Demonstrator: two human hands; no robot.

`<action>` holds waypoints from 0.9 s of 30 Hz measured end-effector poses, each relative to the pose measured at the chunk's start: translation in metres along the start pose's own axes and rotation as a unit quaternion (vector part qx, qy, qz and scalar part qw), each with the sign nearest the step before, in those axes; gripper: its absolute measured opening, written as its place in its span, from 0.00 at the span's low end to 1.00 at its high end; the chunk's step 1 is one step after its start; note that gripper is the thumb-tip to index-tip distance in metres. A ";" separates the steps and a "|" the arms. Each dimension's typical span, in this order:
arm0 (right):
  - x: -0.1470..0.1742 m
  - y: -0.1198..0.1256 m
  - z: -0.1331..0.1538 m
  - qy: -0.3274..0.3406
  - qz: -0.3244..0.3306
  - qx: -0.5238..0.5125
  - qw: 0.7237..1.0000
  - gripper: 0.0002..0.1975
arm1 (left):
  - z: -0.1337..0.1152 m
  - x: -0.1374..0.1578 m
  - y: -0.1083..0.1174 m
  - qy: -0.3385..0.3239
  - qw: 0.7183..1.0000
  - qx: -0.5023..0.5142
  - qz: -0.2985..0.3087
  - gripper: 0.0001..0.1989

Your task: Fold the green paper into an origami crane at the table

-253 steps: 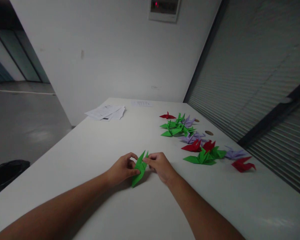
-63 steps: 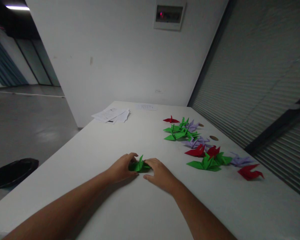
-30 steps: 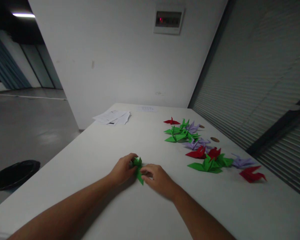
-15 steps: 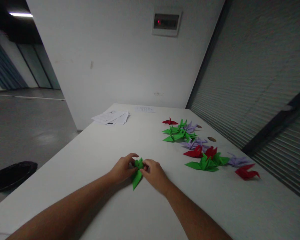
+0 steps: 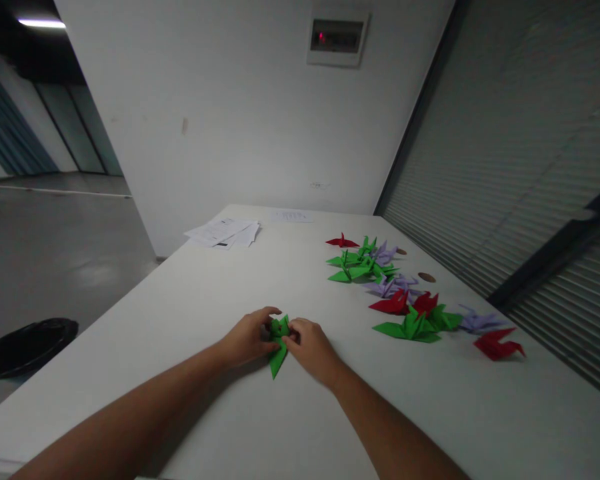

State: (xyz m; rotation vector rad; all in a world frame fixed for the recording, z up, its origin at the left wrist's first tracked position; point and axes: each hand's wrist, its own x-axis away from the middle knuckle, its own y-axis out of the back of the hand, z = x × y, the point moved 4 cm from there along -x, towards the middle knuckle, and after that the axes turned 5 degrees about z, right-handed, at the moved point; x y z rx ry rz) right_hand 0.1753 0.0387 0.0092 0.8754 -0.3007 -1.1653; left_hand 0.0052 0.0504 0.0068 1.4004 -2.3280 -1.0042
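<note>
A partly folded green origami paper (image 5: 279, 360) is held between both hands just above or on the white table (image 5: 220, 427); one pointed flap hangs toward me. My left hand (image 5: 249, 338) grips its left edge, thumb below and index finger curled over the top. On the other side, my right hand (image 5: 309, 345) pinches the right edge between thumb and fingers. Fingertips cover parts of the folds, so the exact shape between them is hidden.
Several folded paper cranes lie along the right side: green (image 5: 414, 325), red (image 5: 499, 344) and purple (image 5: 480, 321). Printed sheets (image 5: 223, 232) rest at the far left. A black-lined bin (image 5: 27, 347) stands on the floor left. Blinds (image 5: 540, 133) border the right edge.
Both hands keep hold of the green paper. Its lower flap looks narrower and turned slightly, and the left thumb lies straighter across it. The view has shifted slightly.
</note>
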 end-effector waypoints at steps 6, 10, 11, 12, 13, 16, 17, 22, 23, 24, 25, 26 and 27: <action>0.001 0.003 0.002 -0.005 -0.001 -0.011 1.000 0.11 | 0.002 0.000 0.001 0.007 0.999 -0.019 0.034 0.52; 0.001 0.004 0.002 -0.003 0.000 -0.016 1.000 0.11 | 0.006 0.001 0.002 -0.005 0.997 -0.042 0.058 0.61; 0.001 0.003 0.002 -0.003 -0.001 -0.017 1.000 0.11 | 0.007 0.001 0.002 -0.011 0.997 -0.046 0.065 0.62; 0.001 0.003 0.002 -0.003 -0.001 -0.017 1.000 0.11 | 0.008 0.001 0.003 -0.017 0.996 -0.051 0.071 0.64; 0.001 0.003 0.001 -0.003 -0.001 -0.016 1.000 0.11 | 0.008 0.001 0.003 -0.022 0.995 -0.055 0.078 0.66; 0.001 0.001 0.001 0.002 -0.002 -0.015 1.000 0.11 | 0.006 0.001 0.005 -0.040 0.992 -0.064 0.099 0.68; 0.001 0.001 0.001 0.004 -0.002 -0.016 1.000 0.11 | 0.004 0.001 0.005 -0.048 0.991 -0.064 0.104 0.68; 0.001 0.002 0.001 0.001 -0.003 -0.024 1.000 0.11 | -0.001 0.004 0.003 -0.030 0.990 -0.080 0.108 0.68; 0.002 0.003 0.001 0.001 0.000 -0.024 1.000 0.11 | -0.001 0.004 0.002 -0.017 0.990 -0.087 0.106 0.68; 0.002 0.004 0.000 0.002 0.002 -0.024 1.000 0.10 | 0.000 0.005 0.001 -0.007 0.990 -0.091 0.105 0.68; 0.003 0.004 -0.001 0.004 0.005 -0.023 1.000 0.10 | 0.000 0.005 0.000 -0.004 0.990 -0.092 0.105 0.68; 0.003 0.005 -0.001 0.005 0.006 -0.022 1.000 0.10 | 0.000 0.005 -0.001 -0.007 0.990 -0.091 0.107 0.68; 0.004 0.006 -0.002 0.005 0.006 -0.020 1.000 0.10 | 0.000 0.005 -0.002 -0.012 0.990 -0.088 0.110 0.68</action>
